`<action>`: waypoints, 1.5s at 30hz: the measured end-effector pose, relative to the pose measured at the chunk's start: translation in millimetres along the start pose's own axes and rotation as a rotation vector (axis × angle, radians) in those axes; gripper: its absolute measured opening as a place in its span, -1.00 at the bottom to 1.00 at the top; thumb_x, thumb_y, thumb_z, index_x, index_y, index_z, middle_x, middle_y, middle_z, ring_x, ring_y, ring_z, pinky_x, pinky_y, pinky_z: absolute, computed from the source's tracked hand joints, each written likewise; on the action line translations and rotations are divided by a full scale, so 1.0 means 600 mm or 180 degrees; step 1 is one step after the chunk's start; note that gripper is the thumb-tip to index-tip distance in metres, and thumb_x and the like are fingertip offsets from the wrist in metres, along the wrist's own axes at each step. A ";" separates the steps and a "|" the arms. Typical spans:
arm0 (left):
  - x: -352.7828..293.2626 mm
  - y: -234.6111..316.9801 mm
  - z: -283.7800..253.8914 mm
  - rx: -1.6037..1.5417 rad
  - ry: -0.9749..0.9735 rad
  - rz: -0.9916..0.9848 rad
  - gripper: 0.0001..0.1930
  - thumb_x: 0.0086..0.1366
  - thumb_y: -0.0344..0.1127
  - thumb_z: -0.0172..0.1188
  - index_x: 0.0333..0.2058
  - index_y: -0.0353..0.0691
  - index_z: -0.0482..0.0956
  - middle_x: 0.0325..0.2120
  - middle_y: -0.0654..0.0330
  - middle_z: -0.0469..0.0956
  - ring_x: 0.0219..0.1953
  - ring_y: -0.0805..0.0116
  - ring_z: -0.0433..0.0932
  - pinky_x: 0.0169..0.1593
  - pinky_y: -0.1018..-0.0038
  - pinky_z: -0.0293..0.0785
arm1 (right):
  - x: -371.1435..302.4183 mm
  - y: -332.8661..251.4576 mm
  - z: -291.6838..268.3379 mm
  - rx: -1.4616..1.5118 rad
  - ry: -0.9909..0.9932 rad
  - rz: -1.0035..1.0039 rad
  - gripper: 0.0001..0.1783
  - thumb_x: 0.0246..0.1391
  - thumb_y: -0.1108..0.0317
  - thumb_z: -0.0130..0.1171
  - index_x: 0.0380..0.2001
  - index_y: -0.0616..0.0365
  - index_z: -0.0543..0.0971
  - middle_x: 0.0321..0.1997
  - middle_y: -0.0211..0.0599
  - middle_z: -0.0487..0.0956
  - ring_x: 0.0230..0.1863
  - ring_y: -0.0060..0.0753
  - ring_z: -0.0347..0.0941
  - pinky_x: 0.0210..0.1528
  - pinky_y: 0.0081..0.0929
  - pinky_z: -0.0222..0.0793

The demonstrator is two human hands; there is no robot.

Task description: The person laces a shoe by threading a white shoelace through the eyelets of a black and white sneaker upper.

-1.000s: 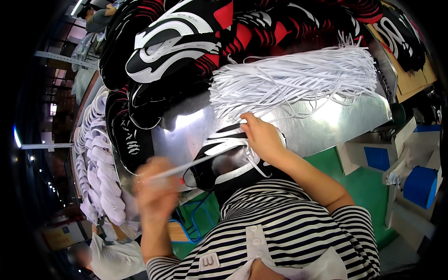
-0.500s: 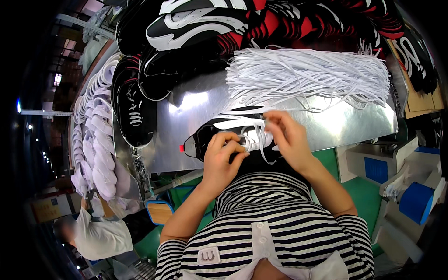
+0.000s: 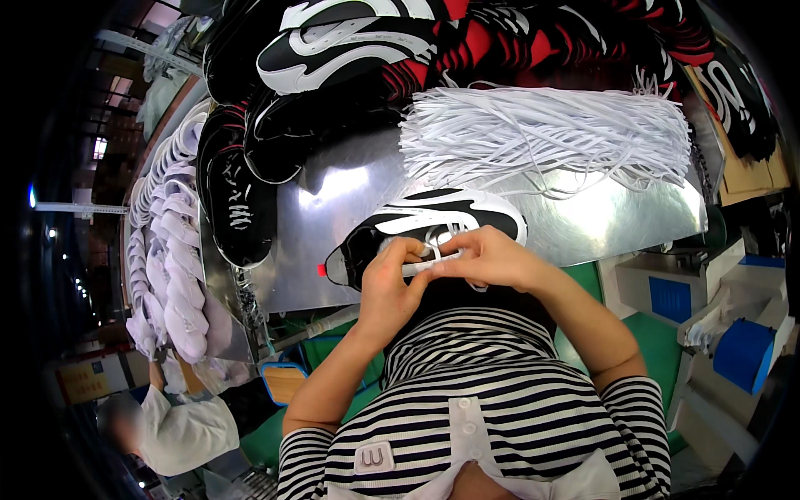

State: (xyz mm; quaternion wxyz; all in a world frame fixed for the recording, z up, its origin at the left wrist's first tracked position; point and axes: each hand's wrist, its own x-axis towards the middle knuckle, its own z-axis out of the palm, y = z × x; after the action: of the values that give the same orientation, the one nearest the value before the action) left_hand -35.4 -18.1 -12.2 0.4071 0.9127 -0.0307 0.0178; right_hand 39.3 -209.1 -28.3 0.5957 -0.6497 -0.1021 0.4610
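Note:
On the metal table's near edge lies a black and white shoe upper (image 3: pixel 417 220), its heel with a small red tab to the left and its rounded toe to the right. My left hand (image 3: pixel 389 283) is closed, its thumb and fingers pinching the edge of the shoe's opening by the lace holes. Coming from the right, my right hand (image 3: pixel 487 260) is closed too, fingertips pinched on a white shoelace (image 3: pixel 432 252) at the same spot. Both sets of fingertips nearly meet there and cover part of the lacing. Lace strands cross the shoe's throat.
A thick bundle of white shoelaces (image 3: pixel 546 137) lies beyond the shoe on the metal table (image 3: pixel 333 217). Black, white and red shoe uppers (image 3: pixel 346 62) are heaped at the back and left. White shoe parts (image 3: pixel 179 275) hang in rows farther left, where another person (image 3: pixel 183 433) is.
My right hand has come left and down from above the shoe's toe to beside my left hand. The loose lace strand has been drawn in; my left hand stays nearly in place.

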 end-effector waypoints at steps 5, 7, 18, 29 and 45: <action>0.003 -0.003 0.000 -0.0127 -0.0036 -0.0013 -0.59 0.02 -0.40 0.47 -0.19 -0.28 0.45 -0.41 0.11 0.57 -0.36 0.19 0.58 -0.26 0.37 0.46 | 0.003 0.001 -0.031 0.2022 -0.1178 0.0064 -0.62 0.35 0.13 0.05 0.00 0.21 0.51 -0.73 -0.66 0.23 -0.78 -0.85 -0.01 -0.72 -0.78 -0.16; 0.001 -0.012 0.001 -0.0147 -0.0058 -0.0229 -0.54 0.01 -0.40 0.50 -0.16 -0.28 0.44 -0.45 0.14 0.57 -0.40 0.31 0.55 -0.24 0.46 0.46 | -0.005 0.003 -0.025 0.2519 -0.1069 -0.0332 -0.60 0.39 0.15 -0.04 0.08 0.23 0.47 -0.72 -0.66 0.22 -0.77 -0.84 -0.02 -0.72 -0.77 -0.16; 0.010 -0.007 -0.007 0.0229 -0.0179 -0.0003 -0.70 0.10 -0.22 0.41 -0.32 -0.28 0.54 -0.38 0.06 0.61 -0.36 0.03 0.59 -0.27 0.26 0.48 | -0.063 0.008 0.016 -0.0172 0.1026 -0.0856 -0.80 0.35 0.32 -0.01 -0.09 0.21 0.36 -0.53 -0.38 0.49 -0.46 -0.49 0.44 -0.32 -0.52 0.36; 0.008 -0.005 -0.004 0.0382 -0.0115 0.0110 -0.71 0.10 -0.25 0.43 -0.36 -0.29 0.53 -0.43 0.09 0.59 -0.42 0.10 0.58 -0.35 0.34 0.46 | -0.066 0.051 0.051 -0.0798 0.1059 -0.0829 -0.86 0.33 0.38 0.05 -0.23 0.25 0.41 -0.52 -0.29 0.57 -0.48 -0.49 0.52 -0.36 -0.52 0.38; -0.013 -0.004 0.003 0.0450 -0.0264 0.0812 -0.83 0.17 -0.37 0.33 -0.34 -0.25 0.52 -0.47 0.08 0.49 -0.42 0.04 0.53 -0.37 0.24 0.41 | -0.031 0.063 0.067 -0.0161 0.0869 -0.0441 -0.77 0.30 0.31 0.09 -0.18 0.21 0.32 -0.51 -0.31 0.55 -0.50 -0.45 0.47 -0.39 -0.49 0.36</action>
State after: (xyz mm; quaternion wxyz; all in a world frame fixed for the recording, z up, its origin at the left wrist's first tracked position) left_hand -43.2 -17.5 -16.0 0.3346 0.9277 -0.1619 0.0338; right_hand -15.7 -204.9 -46.7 0.6180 -0.7125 -0.0763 0.3235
